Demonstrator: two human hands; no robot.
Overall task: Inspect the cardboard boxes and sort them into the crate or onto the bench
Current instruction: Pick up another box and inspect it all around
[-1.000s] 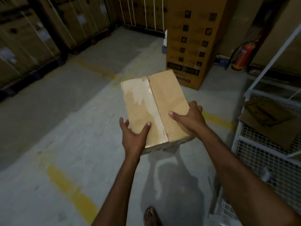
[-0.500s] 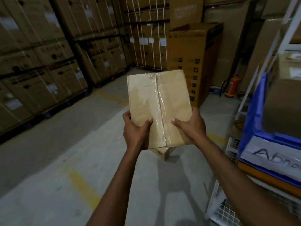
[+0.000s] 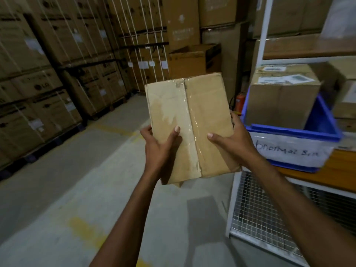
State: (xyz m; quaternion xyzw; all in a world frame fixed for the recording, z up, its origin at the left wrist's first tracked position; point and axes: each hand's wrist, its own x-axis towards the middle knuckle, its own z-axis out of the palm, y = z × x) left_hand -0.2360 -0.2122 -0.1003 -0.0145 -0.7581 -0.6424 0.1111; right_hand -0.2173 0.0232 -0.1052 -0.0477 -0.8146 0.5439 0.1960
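Observation:
I hold a flat taped cardboard box upright in front of me, its clear-taped seam facing me. My left hand grips its lower left edge, thumb on the front. My right hand grips the lower right side. To the right, a blue crate with a handwritten white label sits on an orange bench. A larger brown box stands inside the crate.
A white wire-mesh frame stands under the bench. Tall stacks of strapped cartons line the left side and back. A red fire extinguisher stands behind the held box. More boxes sit on the bench at far right.
The held box has risen from floor level and tilted up toward me. My view has lifted and turned right, so the crate and bench have come into sight.

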